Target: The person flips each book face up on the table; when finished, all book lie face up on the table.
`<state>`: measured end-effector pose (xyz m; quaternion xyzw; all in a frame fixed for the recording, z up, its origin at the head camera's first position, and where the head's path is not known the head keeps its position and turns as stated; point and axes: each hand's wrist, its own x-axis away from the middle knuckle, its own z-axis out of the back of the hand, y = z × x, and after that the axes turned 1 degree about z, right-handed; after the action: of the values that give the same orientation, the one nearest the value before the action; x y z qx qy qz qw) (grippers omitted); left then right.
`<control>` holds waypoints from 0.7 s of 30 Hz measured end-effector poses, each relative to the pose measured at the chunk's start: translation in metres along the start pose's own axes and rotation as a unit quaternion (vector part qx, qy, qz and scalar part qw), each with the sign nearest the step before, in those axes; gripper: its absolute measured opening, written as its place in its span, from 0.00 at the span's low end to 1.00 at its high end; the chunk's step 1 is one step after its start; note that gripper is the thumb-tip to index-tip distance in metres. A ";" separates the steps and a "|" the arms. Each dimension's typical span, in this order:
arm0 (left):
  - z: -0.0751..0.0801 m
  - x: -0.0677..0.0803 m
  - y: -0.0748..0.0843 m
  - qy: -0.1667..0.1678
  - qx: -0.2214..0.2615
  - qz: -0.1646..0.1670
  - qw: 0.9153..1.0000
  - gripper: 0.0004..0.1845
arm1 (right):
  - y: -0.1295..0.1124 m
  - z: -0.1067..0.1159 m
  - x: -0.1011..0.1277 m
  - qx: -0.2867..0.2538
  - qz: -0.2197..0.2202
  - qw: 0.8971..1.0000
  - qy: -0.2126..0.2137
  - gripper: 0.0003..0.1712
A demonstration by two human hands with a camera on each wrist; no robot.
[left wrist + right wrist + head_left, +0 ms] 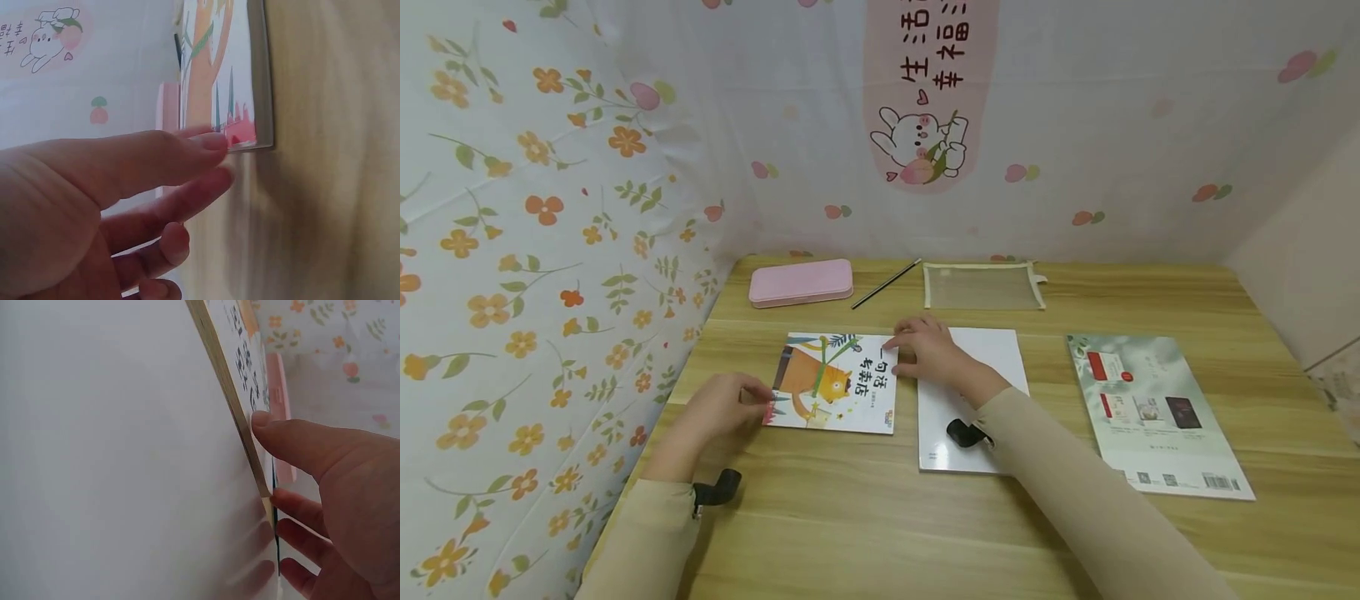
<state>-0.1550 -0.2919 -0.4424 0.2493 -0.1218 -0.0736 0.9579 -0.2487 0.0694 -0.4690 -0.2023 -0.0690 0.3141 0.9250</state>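
Glossy flat picture book point(833, 383); left hand point(724, 408), right hand point(928, 350) touch corners.

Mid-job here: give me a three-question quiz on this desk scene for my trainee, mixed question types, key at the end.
1. True or false: the left hand touches the near left corner of the picture book.
2. Which item lies nearest the pink pencil case? A) pencil B) mesh pouch C) green magazine
3. Fill in: the right hand has its fingertips at the picture book's far right corner, with the forearm lying over the ____ book.

Key: 1 true; 2 A; 3 white.
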 end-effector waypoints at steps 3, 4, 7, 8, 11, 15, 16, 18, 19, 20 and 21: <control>0.003 -0.010 0.001 0.013 -0.003 -0.002 1.000 0.18 | -0.003 -0.002 0.007 -0.011 -0.005 1.000 0.014 0.22; 0.004 -0.013 0.001 0.017 0.000 -0.004 1.000 0.21 | -0.005 -0.003 0.009 -0.011 -0.006 1.000 0.019 0.22; 0.004 -0.025 -0.001 0.025 0.010 -0.010 1.000 0.24 | -0.009 -0.005 0.017 -0.014 -0.013 0.999 0.027 0.22; 0.004 -0.029 -0.002 0.028 0.013 -0.013 0.999 0.23 | -0.011 -0.006 0.020 -0.014 -0.016 0.999 0.027 0.22; 0.005 -0.041 -0.005 0.039 0.020 -0.032 0.999 0.22 | -0.017 -0.010 0.028 -0.013 -0.019 0.999 0.028 0.21; 0.008 -0.057 -0.004 0.046 0.024 -0.055 0.997 0.19 | -0.024 -0.014 0.040 -0.007 -0.019 0.999 0.030 0.20; 0.009 -0.060 -0.003 0.044 0.024 -0.056 0.997 0.18 | -0.026 -0.016 0.043 -0.003 -0.016 0.999 0.031 0.19; 0.011 -0.066 -0.001 0.040 0.029 -0.054 0.997 0.17 | -0.030 -0.018 0.049 0.005 -0.010 0.999 0.031 0.19; 0.012 -0.068 0.000 0.037 0.030 -0.052 0.997 0.17 | -0.032 -0.019 0.051 0.009 -0.007 0.999 0.031 0.19; 0.013 -0.070 0.001 0.033 0.032 -0.050 0.998 0.17 | -0.034 -0.021 0.054 0.016 -0.004 0.999 0.031 0.18; 0.013 -0.072 0.002 0.031 0.033 -0.049 0.998 0.17 | -0.036 -0.022 0.057 0.019 0.000 0.999 0.032 0.18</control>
<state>-0.2273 -0.2821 -0.4442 0.2886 -0.0823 -0.1089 0.9477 -0.1782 0.0706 -0.4735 -0.1947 -0.0333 0.3088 0.9304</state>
